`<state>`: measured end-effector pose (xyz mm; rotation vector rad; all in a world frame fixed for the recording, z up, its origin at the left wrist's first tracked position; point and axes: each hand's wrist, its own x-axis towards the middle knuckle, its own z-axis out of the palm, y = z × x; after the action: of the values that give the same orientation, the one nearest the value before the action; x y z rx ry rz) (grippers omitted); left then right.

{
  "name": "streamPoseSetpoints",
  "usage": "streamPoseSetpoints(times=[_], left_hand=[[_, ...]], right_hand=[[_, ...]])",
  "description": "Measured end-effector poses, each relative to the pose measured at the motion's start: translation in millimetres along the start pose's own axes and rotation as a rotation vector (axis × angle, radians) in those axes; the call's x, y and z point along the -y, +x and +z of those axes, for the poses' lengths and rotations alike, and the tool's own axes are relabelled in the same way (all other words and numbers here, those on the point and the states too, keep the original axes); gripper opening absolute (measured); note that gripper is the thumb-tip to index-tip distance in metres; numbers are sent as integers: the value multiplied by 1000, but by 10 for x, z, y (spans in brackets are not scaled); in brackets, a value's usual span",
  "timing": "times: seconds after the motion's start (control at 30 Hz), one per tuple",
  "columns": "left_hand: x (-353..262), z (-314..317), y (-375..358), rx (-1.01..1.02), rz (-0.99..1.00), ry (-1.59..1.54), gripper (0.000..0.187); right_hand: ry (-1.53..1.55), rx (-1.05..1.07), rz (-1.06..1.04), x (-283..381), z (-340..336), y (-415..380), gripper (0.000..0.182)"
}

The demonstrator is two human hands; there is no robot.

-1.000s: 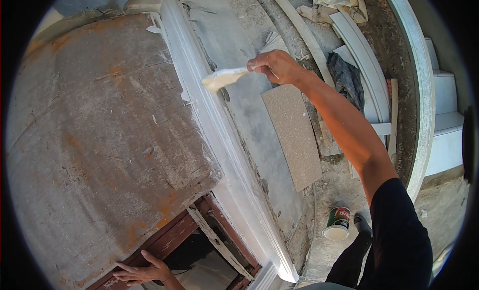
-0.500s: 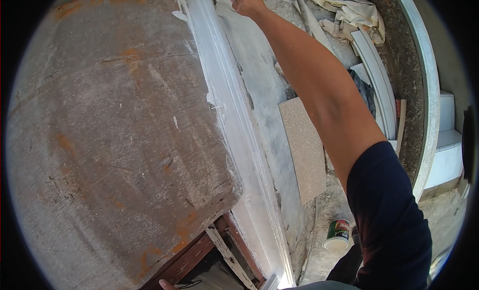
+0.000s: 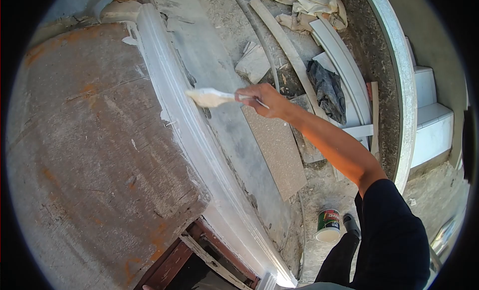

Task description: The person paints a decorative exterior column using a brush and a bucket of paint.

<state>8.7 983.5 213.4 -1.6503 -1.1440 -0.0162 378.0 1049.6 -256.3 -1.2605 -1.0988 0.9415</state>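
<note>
My right hand (image 3: 264, 99) is closed round the handle of a paintbrush (image 3: 212, 97) whose bristles are coated in white paint. The bristle tip points left and overlaps the right edge of a white-painted moulded trim (image 3: 185, 118). That trim runs along a worn brown board (image 3: 110, 135) with rusty orange stains. Only a fingertip of my left hand (image 3: 147, 287) shows at the bottom edge, by the dark red wooden frame (image 3: 167, 264); its other fingers are out of sight.
A paint can (image 3: 328, 225) stands on the ground near my foot (image 3: 351, 223). Beyond the trim lie a speckled panel (image 3: 277, 153), a black plastic bag (image 3: 327, 90), long white strips (image 3: 344, 55) and a crumpled cloth (image 3: 309, 8). A curved pale ledge (image 3: 406, 90) borders the right side.
My right hand has come down from the top edge toward the middle, bringing the paintbrush into view. The view has shifted, and less of my left hand shows.
</note>
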Motion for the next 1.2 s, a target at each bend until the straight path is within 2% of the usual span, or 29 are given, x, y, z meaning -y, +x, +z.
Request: streamPoseSetpoints(times=[0.1,0.17,0.2,0.33,0.4,0.47,0.53,0.6,0.7,0.8,0.83,0.87,0.93,1.03,1.07,1.13,1.2], left_hand=[[-57,-5,14,-9,-12,-23,104],[-48,-14,15,6,-9,-10,104],[-44,-7,11,9,-13,-1,104],[9,23,8,13,37,40,105],[-13,3,30,38,36,47,106],[42,8,11,75,35,68,109],[111,4,2,81,71,83,109],[143,31,-8,83,80,72,110],[119,62,-32,68,42,45,110],[104,64,-19,42,31,31,110],[83,74,-29,48,3,36,111],[56,57,-38,57,-22,44,111],[-4,45,-3,48,-30,25,113],[282,234,-66,-198,168,52,89],[349,239,-74,-195,166,93,88],[409,285,-107,-197,138,101,89],[424,299,-114,-195,122,90,91]], right_hand=[[-14,-244,45,26,-122,57,27],[-133,-482,-113,-53,-234,663,23],[-189,-527,-76,14,-311,1021,23],[-293,-625,-3,93,-399,2478,26],[-503,-722,-124,-376,-311,3251,32],[-541,-748,-197,-671,-182,3626,31],[-535,-695,-245,-689,-53,3579,29],[-491,-585,-259,-492,-120,3208,27],[-371,-403,-156,-400,-264,2720,20],[-363,-335,55,-305,-123,2040,33],[-345,-362,-121,-305,-69,1750,36],[-322,-383,-293,-307,32,1412,39],[-152,-302,-256,-209,249,711,43],[-101,-229,-125,119,637,-428,47],[-52,-191,-68,204,761,-821,48],[-5,-139,-14,421,997,-1593,66],[2,-112,19,612,1224,-2294,68]])
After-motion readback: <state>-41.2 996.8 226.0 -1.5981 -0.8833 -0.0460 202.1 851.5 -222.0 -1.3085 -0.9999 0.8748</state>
